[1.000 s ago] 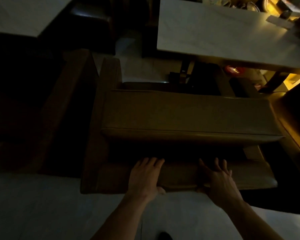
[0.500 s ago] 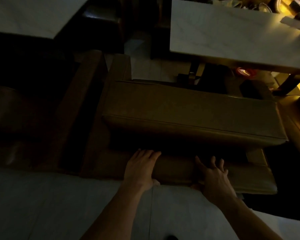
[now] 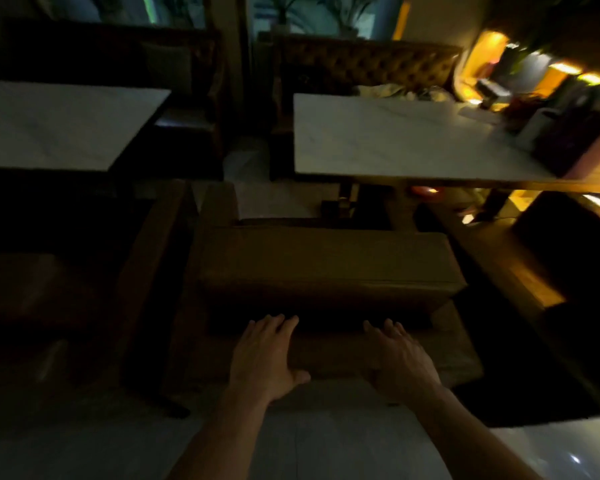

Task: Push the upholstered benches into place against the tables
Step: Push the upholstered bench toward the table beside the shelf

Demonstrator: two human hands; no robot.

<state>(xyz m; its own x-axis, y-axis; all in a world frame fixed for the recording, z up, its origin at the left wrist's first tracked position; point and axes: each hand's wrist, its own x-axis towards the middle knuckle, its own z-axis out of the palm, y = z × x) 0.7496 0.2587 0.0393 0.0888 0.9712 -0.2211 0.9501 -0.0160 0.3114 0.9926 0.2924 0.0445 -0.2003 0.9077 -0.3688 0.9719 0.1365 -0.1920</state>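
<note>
Marble-look top of the left table (image 3: 56, 123) fills the frame at ten o'clock, and more of it shows than half a second ago, since the view has tipped up to take in the dark booth backs behind. At seven o'clock a second bench (image 3: 32, 299) lies in shadow, too dim to make out well. The left hand (image 3: 265, 358) rests flat on the near edge of the brown bench (image 3: 326, 261) at six o'clock, fingers together and stretched forward, thumb hooked over the edge toward the pale floor (image 3: 326, 441); it grips nothing. The bench sits at centre, its far side close under the right table (image 3: 395, 136), and it appears to have slid a little nearer that table than before, though the camera's own shift makes this hard to judge. The right hand (image 3: 400, 362), at five o'clock, presses the same edge, fingers slightly spread, as in the earlier frame. At two o'clock, lit clutter (image 3: 534, 109) crowds the table's far corner.
</note>
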